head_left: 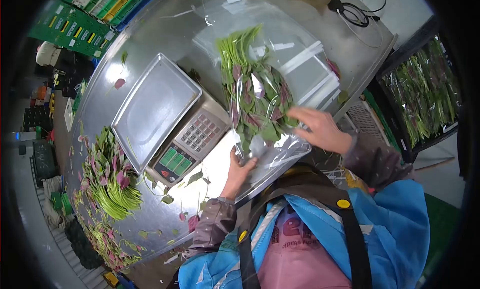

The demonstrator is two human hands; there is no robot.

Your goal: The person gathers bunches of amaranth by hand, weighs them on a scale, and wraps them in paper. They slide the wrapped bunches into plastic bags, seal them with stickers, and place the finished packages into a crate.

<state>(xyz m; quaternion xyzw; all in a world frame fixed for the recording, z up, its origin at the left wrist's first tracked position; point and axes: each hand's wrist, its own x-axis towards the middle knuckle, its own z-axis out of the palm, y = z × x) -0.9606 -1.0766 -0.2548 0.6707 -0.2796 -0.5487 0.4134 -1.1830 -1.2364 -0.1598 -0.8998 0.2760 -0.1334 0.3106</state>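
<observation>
A clear plastic bag holds a bunch of leafy greens (255, 96) with green stems and red-purple leaves, its stems pointing away from me. At the bag's lower left edge, my left hand (238, 173) touches the plastic, thumb and fingers apart. My right hand (320, 129) lies over the bag's right side near the leaves, fingers spread. Some fingertips meet the plastic; whether they pinch it is unclear. Left of the bag stands a digital scale (200, 129) with a bare metal pan (156, 109).
Loose greens (112, 179) lie heaped on the metal table (155, 229) at left. Flat plastic bags (305, 64) are stacked behind the bagged bunch. Bagged greens (425, 91) fill a black crate at right. A black cable (356, 19) lies at the back right.
</observation>
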